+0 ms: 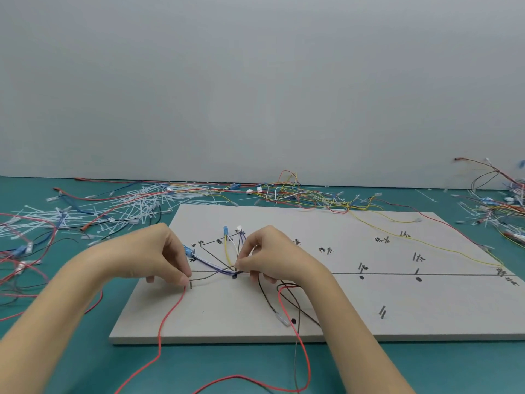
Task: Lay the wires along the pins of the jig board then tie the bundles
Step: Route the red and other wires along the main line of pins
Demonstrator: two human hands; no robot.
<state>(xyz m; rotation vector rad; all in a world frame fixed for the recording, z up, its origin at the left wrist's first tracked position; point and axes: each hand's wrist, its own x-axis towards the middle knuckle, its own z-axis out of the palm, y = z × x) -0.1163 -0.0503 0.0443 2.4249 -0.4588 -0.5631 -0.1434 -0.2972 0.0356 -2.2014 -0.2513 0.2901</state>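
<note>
Overhead, teal table [71,362] bears pale jig board [255,317]; grey wall [255,81] behind.

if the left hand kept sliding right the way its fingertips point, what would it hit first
Probably the knot of crossing wires at the pin on the board, then the right hand pinching there. The left hand pinches a wire just short of it; depth is hard to judge.

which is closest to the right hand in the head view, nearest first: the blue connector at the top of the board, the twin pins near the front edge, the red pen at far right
1. blue connector, just left of the right hand, upper board.
2. twin pins, right of the hand, near the front edge.
3. red pen, off the board at the far right.
</note>
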